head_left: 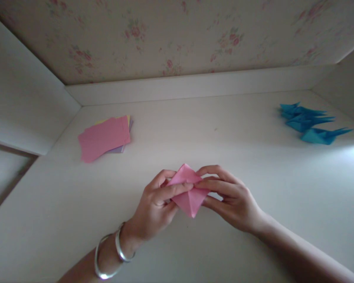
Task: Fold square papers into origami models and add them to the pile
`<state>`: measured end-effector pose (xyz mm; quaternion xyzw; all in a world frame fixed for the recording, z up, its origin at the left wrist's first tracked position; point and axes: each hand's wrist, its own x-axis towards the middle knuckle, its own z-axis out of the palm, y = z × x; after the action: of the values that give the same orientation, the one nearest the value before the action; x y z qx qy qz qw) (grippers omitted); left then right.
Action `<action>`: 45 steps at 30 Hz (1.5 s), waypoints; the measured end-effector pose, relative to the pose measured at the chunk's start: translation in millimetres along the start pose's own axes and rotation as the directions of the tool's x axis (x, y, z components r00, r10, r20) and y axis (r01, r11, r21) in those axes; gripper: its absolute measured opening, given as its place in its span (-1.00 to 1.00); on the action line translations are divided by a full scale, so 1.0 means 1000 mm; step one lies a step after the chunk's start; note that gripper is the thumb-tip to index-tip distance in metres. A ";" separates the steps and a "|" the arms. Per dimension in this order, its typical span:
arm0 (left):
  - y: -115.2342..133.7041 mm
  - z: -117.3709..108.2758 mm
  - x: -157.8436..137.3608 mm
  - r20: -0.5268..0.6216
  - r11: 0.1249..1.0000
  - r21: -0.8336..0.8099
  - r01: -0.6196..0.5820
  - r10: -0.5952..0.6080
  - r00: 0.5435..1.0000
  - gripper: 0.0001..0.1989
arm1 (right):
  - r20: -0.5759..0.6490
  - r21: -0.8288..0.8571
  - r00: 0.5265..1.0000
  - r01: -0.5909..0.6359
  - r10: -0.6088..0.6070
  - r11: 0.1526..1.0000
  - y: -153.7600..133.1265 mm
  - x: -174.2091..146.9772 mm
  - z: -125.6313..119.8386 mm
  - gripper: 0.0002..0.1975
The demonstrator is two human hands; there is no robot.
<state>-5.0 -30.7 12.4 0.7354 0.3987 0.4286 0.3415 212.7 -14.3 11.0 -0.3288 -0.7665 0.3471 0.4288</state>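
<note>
A folded piece of pink origami paper (191, 202), diamond-shaped with a crease down its middle, is held between both hands above the white table. My left hand (157, 202), with silver bangles on its wrist, grips the paper's left side; its index finger lies across the upper face. On the right side, my right hand (231, 196) pinches the paper, fingers on top and thumb at the lower edge. The fingertips of both hands meet near the paper's centre. Parts of the paper's underside are hidden by the fingers.
At the left back lies a stack of paper sheets (106, 135), pink on top with yellow and purple beneath. Several blue folded-paper figures (317, 135) stand at the right back. A white ledge (188, 86) and floral wallpaper (171, 39) bound the table (212, 145) behind.
</note>
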 end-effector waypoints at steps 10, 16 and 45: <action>0.001 -0.002 0.001 0.007 0.999 0.047 0.010 -0.010 1.000 -0.70 | 0.067 0.038 0.993 -0.102 0.100 0.994 0.003 0.005 -0.005 -0.83; 0.008 -0.005 0.005 0.027 0.986 -0.009 0.169 -0.169 0.985 -0.84 | 0.066 0.112 0.986 -0.157 0.150 0.981 -0.002 0.007 -0.002 -0.87; 0.013 -0.004 0.006 0.143 0.902 -0.114 0.417 -0.401 0.905 -0.71 | -0.080 0.230 0.922 -0.353 0.379 0.907 -0.008 0.002 0.011 -0.84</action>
<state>-2.5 -31.0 27.0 0.6326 0.4922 0.3310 0.4980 200.6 -19.6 13.9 -0.4404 -0.6220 0.4797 0.4348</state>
